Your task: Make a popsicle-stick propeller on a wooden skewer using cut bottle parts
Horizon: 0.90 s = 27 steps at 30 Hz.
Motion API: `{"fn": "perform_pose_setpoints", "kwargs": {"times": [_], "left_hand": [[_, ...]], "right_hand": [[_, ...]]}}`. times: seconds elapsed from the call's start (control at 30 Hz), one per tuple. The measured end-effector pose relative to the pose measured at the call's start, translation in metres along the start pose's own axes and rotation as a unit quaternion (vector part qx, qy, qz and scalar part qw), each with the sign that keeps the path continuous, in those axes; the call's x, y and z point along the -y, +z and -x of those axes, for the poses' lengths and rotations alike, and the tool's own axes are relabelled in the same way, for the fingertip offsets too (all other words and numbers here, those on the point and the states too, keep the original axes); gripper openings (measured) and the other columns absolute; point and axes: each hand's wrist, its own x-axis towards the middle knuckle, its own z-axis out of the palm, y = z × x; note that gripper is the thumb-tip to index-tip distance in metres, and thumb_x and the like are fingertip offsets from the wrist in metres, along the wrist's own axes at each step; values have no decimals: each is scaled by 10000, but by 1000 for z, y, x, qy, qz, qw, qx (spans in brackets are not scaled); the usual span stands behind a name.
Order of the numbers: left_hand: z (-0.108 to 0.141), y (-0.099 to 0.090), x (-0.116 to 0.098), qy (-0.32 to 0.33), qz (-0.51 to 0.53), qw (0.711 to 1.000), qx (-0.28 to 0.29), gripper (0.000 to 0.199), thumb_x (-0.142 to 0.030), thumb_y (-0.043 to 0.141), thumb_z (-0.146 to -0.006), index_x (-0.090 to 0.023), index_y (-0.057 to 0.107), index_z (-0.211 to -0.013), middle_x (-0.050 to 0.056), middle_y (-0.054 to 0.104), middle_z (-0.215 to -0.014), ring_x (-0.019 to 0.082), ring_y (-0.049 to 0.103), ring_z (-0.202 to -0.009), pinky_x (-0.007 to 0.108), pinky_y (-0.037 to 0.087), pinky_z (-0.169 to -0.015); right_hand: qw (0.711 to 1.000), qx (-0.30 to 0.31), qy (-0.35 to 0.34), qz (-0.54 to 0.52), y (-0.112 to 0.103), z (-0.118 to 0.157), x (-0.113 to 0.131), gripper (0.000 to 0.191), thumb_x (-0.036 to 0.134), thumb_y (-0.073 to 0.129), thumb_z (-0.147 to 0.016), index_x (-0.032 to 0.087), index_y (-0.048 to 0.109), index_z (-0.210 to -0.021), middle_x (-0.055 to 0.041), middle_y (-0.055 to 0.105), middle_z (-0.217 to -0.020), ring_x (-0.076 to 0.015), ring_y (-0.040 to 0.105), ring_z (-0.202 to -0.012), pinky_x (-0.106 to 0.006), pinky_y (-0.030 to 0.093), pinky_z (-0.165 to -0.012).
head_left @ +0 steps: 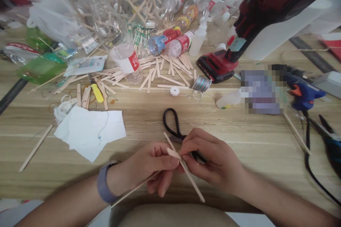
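In the head view, two flat wooden craft sticks [193, 181] cross each other between my hands, over the near part of the table. My left hand [156, 165], with a watch on the wrist, grips the short stick [173, 153] between thumb and fingers. Closed in a pinch at the crossing is my right hand [210, 158]; its fingertips hide what lies exactly between them. A long thin stick [135, 188] runs from beneath my left hand toward the lower left. Just behind my hands lie black-handled scissors [170, 127], partly covered by my right hand.
White paper [93, 131] lies to the left, near a yellow cutter [97, 93]. Loose sticks [114, 78] and plastic bottles [128, 64] crowd the back. A wire spool [201, 83], a red power drill [217, 65] and a blue glue gun [306, 95] stand toward the right.
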Motion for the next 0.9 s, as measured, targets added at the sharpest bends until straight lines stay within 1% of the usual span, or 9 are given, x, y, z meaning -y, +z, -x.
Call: {"fn": "perform_pose_setpoints", "kwargs": {"times": [0.13,0.3,0.37,0.43,0.53,0.63,0.73,0.8,0.9], "left_hand": [[-1,1,2,0,6,1000,-3,392,-539,700,-753,-156,628,-796,-59,598,-428,45,364,-243,159,231,-255],[-1,1,2,3,12,1000,-2,409,-556,707,-747,-157,635,-795,-56,595,-421,42,351,-238,154,221,-249],[-1,1,2,3,15,1000,-1,422,-566,722,-726,-158,634,-786,-55,591,-413,45,350,-238,153,223,-245],[0,1,1,6,16,1000,-6,426,-566,729,-719,-154,637,-773,-55,587,-405,42,345,-239,149,220,-246],[0,1,1,14,22,999,-19,412,-552,718,-736,-148,644,-767,-55,587,-404,34,331,-239,142,210,-252],[0,1,1,23,32,999,-11,384,-534,706,-749,-155,649,-772,-58,587,-405,33,330,-237,143,202,-248],[0,1,1,24,22,999,-7,280,-445,654,-813,-168,655,-777,-72,591,-414,28,345,-238,132,199,-264],[0,1,1,19,13,1000,-15,239,-397,621,-844,-170,655,-777,-78,594,-423,24,355,-246,127,197,-284],[-1,1,2,14,9,1000,-17,302,-460,657,-812,-160,645,-784,-66,596,-428,32,365,-252,142,203,-282]], "right_hand": [[1000,-11,-3,26,2,0,2,127,117,554,-864,219,585,-794,12,612,-710,-127,572,-684,-262,446,-641],[1000,-21,12,7,0,-1,5,136,117,538,-855,227,548,-777,22,594,-678,-124,568,-657,-263,446,-612],[998,-49,33,12,-3,-1,4,133,110,521,-847,228,541,-789,20,577,-678,-125,559,-637,-258,443,-581],[994,-82,72,18,-7,-1,2,146,115,484,-867,228,524,-783,23,555,-672,-117,539,-604,-246,428,-544],[991,-96,97,14,-8,0,-1,218,147,402,-929,227,488,-746,28,528,-658,-108,503,-568,-236,403,-511],[995,-65,74,16,-5,1,-1,249,171,379,-950,227,449,-718,27,494,-636,-113,479,-567,-245,393,-518],[997,-24,61,37,-2,2,0,305,203,398,-969,226,407,-665,34,455,-597,-114,450,-559,-255,376,-533],[997,-8,67,41,-1,1,1,340,239,408,-985,221,407,-646,36,456,-587,-109,445,-555,-253,370,-537],[996,9,82,29,0,0,2,316,287,437,-987,213,472,-682,36,496,-602,-103,464,-557,-241,372,-530]]}}
